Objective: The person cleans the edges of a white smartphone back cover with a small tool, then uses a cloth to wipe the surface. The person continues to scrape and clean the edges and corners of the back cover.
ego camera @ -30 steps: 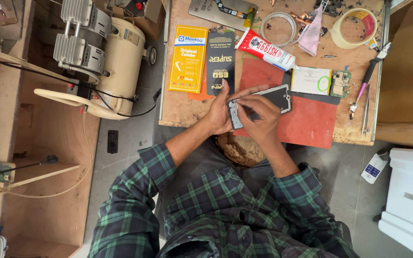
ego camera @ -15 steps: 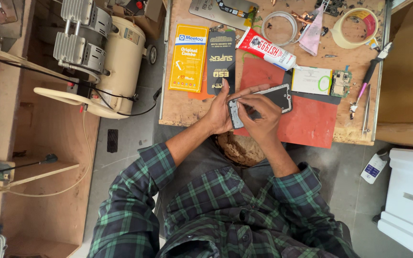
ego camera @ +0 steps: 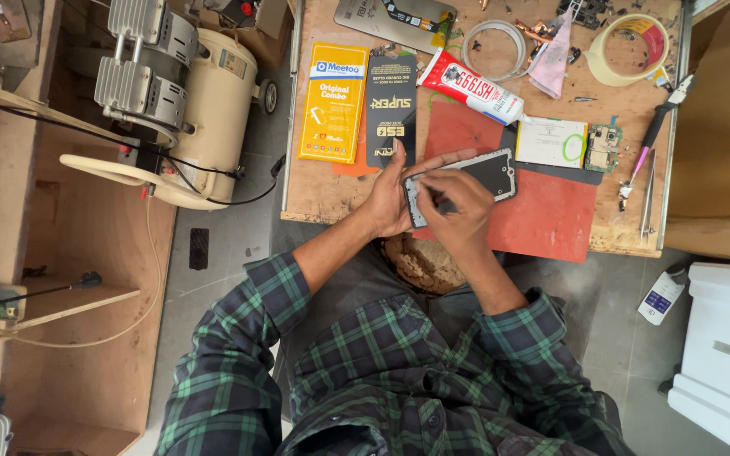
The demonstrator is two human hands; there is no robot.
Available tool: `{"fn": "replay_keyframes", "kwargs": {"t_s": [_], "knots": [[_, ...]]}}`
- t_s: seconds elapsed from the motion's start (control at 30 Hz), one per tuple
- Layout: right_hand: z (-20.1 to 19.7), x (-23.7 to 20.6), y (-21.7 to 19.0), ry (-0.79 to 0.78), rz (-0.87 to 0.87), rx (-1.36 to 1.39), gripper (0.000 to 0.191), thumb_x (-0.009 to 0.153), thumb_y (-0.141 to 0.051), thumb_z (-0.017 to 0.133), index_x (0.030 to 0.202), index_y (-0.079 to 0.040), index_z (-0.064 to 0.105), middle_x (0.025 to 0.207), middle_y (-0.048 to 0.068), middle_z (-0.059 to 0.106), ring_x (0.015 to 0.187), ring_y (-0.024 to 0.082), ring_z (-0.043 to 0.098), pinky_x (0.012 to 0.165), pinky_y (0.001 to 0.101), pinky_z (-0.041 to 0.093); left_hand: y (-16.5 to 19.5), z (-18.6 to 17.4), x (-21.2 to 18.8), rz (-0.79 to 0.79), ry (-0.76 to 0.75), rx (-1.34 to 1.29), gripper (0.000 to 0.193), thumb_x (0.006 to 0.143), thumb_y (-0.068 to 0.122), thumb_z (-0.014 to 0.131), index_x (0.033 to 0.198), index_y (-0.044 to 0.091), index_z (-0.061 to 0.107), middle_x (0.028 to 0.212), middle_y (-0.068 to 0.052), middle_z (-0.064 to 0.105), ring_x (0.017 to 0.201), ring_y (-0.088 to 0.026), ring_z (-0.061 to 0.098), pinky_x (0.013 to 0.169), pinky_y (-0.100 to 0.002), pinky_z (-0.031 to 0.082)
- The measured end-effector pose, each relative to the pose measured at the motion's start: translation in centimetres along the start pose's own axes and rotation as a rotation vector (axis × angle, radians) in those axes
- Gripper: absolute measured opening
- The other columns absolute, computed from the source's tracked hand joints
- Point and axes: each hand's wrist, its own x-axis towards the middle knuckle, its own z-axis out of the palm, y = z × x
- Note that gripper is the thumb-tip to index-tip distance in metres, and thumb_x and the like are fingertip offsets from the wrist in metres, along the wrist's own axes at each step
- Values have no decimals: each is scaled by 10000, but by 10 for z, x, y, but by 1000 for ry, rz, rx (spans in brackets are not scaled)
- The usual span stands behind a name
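Over the red mat (ego camera: 551, 221), both hands' fingers pinch a black, silver-rimmed phone frame (ego camera: 492, 173), lying flat.

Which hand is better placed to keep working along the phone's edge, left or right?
Right. The right hand sits on top of the phone, fingers pinched at its near end, while the left hand grips that end from the side, steadying it.
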Motion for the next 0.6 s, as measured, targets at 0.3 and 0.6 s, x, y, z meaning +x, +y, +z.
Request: {"fn": "replay_keyframes", "kwargs": {"t_s": [0.3,0.6], "knots": [[1,1,4,96,101,-73,143,874,49,790,1008,20,747,956,128,746,754,156,724,615,259,557,2,3,5,-10,0,3,1116,936,859,171,1647,7,285,1560,-183,479,1437,-269,517,1218,-442,444],[-3,2,13,109,197,-27,137,901,56,787,1030,44,744,954,119,760,725,141,714,610,266,540,1,5,5,12,32,15,1093,938,844,167,1638,13,294,1583,-146,466,1454,-267,494,1236,-458,416]]}}
